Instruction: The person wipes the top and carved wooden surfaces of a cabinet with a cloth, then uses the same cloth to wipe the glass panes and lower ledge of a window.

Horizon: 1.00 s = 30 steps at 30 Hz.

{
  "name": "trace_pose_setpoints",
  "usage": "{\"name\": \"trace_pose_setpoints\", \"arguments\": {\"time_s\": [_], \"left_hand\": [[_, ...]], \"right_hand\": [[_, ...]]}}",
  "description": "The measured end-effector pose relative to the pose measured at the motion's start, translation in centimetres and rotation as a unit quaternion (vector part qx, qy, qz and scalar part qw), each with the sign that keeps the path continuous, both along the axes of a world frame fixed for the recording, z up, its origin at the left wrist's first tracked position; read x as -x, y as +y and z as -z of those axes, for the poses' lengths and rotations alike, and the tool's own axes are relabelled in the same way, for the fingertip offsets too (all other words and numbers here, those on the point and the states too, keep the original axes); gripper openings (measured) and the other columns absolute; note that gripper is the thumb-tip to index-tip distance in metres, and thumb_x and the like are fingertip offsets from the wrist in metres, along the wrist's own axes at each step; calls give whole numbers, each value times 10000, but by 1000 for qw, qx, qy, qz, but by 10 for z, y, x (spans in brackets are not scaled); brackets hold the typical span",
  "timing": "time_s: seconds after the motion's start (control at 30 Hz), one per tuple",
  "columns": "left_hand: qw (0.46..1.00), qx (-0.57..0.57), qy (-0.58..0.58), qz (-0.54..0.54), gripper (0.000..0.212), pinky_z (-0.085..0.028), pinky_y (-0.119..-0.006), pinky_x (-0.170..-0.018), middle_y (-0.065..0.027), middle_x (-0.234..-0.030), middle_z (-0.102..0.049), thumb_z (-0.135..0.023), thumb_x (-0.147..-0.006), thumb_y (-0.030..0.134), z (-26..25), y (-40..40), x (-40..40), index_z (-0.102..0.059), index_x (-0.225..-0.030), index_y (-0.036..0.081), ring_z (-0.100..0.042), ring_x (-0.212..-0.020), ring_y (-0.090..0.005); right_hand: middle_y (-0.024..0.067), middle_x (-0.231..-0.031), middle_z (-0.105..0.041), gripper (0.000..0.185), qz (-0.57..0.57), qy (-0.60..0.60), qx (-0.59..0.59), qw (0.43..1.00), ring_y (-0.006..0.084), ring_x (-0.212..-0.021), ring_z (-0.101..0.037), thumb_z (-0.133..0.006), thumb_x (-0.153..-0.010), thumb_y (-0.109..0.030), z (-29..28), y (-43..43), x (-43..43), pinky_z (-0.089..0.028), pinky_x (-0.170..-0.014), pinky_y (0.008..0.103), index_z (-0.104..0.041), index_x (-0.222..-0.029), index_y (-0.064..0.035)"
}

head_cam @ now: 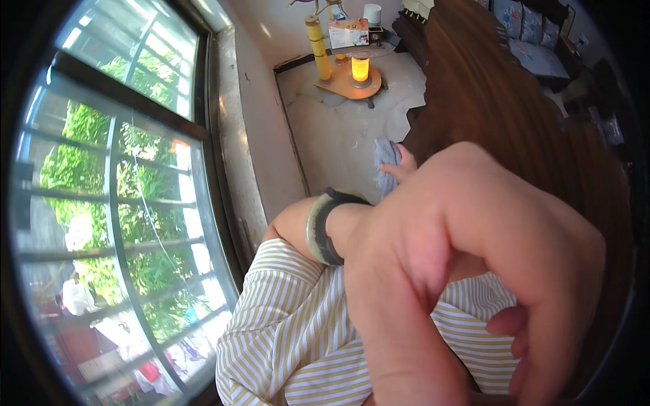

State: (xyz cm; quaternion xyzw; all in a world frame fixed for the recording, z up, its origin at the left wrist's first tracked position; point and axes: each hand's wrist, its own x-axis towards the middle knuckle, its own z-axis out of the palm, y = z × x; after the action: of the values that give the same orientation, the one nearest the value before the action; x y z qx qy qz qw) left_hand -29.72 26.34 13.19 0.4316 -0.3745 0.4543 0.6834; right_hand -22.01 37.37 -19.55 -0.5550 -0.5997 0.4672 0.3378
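Note:
My left hand (457, 243) is raised very close to the camera, with a pale green bangle (316, 231) and a dark band (332, 238) on the wrist. Its thumb and forefinger curve apart, but their tips leave the picture at the bottom, so whether they touch anything is hidden. Beyond it, my right hand (403, 165) grips a grey cloth (384, 151) on a pale grey smooth surface (345, 132). Most of the right hand and its arm is hidden behind the left. A striped yellow-and-white garment (299, 325) covers my body and upper arm.
A lit lamp (360, 70) and a yellow bamboo-like post (318, 48) stand on a wooden base (350, 89). Behind are a desk calendar (349, 33) and a white cylinder (372, 14). A jagged-edged brown wooden slab (472, 91) lies right; a barred window (122, 203) is left.

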Motion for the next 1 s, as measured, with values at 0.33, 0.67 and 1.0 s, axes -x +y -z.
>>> {"name": "trace_pose_setpoints", "arguments": {"time_s": [0.33,0.67,1.0], "left_hand": [[997,22,-33,68,136,-395,-234,-561,-62,-786,-568,-713,-800,137,4,185,84,-651,-800,17,-533,-703,-133],[998,26,-58,22,122,-425,-232,-577,-85,-813,-599,-721,-794,96,20,370,149,-669,-827,-9,-563,-713,-134],[890,232,284,-272,195,-426,-275,-660,-64,-771,-575,-606,-900,162,108,554,257,-585,-749,39,-511,-729,-149]], "right_hand": [[108,-1022,-638,611,31,34,5,999,170,-929,-601,-750,-658,-172,14,156,60,-474,-844,302,-524,-1196,9],[76,-1090,-615,607,-4,118,91,989,145,-976,-589,-752,-679,-44,18,343,137,-472,-863,286,-507,-1232,7],[84,-1149,-585,527,-64,149,-13,987,122,-1055,-542,-741,-770,-149,30,487,169,-441,-901,280,-518,-1220,13]]}}
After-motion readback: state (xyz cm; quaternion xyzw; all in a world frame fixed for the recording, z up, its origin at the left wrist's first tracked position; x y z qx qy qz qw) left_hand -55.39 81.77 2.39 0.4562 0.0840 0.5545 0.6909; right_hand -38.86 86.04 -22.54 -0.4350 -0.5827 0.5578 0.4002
